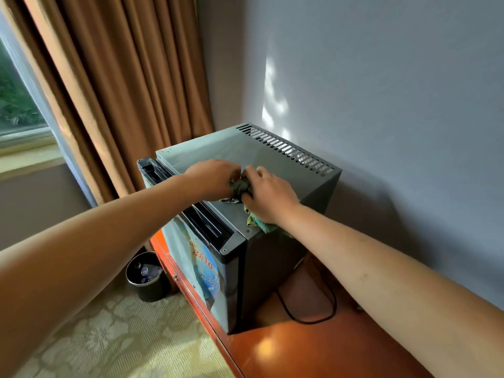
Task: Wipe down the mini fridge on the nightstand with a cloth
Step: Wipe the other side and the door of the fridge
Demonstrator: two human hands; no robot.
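Observation:
A dark grey mini fridge (275, 159) stands on a glossy wooden nightstand (294, 347), with a row of vent slots along its back top edge. A bunched greenish cloth (241, 185) lies on the fridge top near the front. My left hand (211, 177) grips the cloth's left part with curled fingers. My right hand (268, 196) holds its right part; a cloth end (259, 222) sticks out under the wrist. The two hands meet over the cloth.
A black cable (308, 317) loops on the nightstand beside the fridge. A black waste bin (147, 279) with bottles sits on the patterned carpet to the left. Brown curtains (114, 91) and a window stand at the left; a grey wall runs close behind.

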